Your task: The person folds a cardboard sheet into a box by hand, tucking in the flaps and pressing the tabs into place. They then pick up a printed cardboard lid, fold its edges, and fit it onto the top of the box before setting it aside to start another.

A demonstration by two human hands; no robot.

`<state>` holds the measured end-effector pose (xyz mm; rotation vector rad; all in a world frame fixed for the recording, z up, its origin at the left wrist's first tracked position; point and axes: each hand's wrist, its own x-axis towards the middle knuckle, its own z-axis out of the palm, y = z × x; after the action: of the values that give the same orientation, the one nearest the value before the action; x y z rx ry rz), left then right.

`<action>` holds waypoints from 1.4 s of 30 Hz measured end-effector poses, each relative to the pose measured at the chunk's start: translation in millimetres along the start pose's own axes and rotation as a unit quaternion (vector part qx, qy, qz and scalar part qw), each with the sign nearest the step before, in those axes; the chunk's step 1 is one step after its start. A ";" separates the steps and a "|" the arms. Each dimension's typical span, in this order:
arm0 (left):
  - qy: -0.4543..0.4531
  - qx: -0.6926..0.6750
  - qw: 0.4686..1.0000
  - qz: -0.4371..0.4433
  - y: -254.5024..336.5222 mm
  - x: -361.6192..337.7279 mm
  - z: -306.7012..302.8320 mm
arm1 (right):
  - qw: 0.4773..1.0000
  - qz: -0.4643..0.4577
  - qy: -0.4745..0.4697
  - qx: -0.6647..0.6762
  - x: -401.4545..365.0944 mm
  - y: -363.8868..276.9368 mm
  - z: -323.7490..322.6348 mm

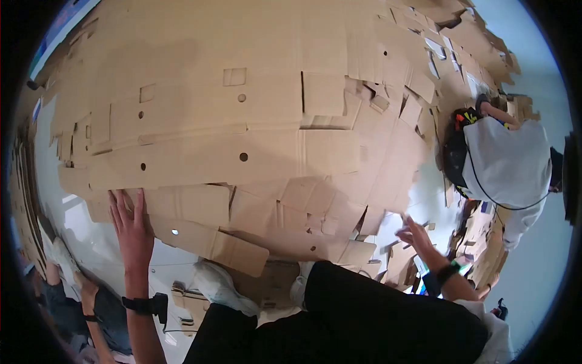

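Note:
My left hand (131,227) lies flat with its fingers spread, the tips at the lower edge of a long flattened cardboard piece (194,161) with round holes. Under and around its fingers are more cardboard sheets (188,203). My right hand (418,238) is held away to the right, near the pale floor and loose cardboard scraps, its fingers apart; I see nothing held in it. A wide brown cardboard sheet (200,42) covers the upper middle of the view. A small flap with a rounded end (239,252) juts out beside my shoes.
My white shoes (221,288) stand at the cardboard pile's near edge. At the right, a person in a light top (506,155) bends over more cardboard. Another person's arm (91,303) and legs show at the lower left. Stacked cardboard (24,194) lines the far left.

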<state>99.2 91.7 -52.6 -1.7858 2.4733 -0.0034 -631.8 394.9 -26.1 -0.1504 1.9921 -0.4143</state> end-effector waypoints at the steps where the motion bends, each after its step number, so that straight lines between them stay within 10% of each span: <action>1: -0.008 0.015 1.000 0.001 -0.1 1.5 -1.0 | 0.998 0.041 -0.022 0.042 -0.1 -30.5 29.1; 8: -0.031 0.066 0.997 -0.003 3.9 -5.3 -4.3 | 0.941 0.125 -0.103 0.297 26.4 -97.7 137.5; 14: -0.060 0.062 0.996 -0.013 23.9 -8.5 -29.0 | 0.975 -0.044 0.027 0.217 57.6 -179.8 98.7; 20: -0.093 0.032 0.995 -0.024 34.6 -9.2 -44.4 | 0.983 0.005 -0.035 0.182 88.7 -257.0 84.7; 21: -0.101 0.017 0.994 -0.032 38.8 -6.3 -50.4 | 0.985 -0.090 -0.072 0.127 46.2 -267.0 101.6; 27: -0.131 -0.079 0.987 -0.047 45.9 5.2 -57.4 | 0.985 0.069 -0.074 -0.138 72.9 -248.0 95.9; 29: -0.126 -0.128 0.982 -0.056 47.4 4.4 -53.9 | 0.869 0.111 -0.046 -0.480 82.6 -285.7 81.1; 32: -0.156 -0.166 0.972 -0.061 45.2 7.0 -66.9 | 0.730 0.047 -0.080 -0.677 48.9 -362.0 102.2; 33: -0.172 -0.185 0.965 -0.068 41.1 7.7 -68.6 | 0.643 -0.188 -0.069 -0.740 93.5 -356.3 75.1; 35: -0.123 -0.279 0.949 -0.077 28.2 7.4 -62.7 | 0.738 -0.385 -0.038 -0.554 116.6 -372.6 74.8; 36: -0.099 -0.323 0.938 -0.083 24.4 7.7 -59.3 | 0.897 -0.326 -0.021 -0.299 81.9 -394.4 117.4; 42: 0.005 -0.506 0.844 -0.179 12.9 18.5 -59.8 | 0.770 -0.395 0.044 -0.500 -0.9 -432.5 222.4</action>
<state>76.7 75.1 4.9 -2.5165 2.2028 1.5135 -465.9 -57.4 40.3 -1.7028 1.9575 0.1991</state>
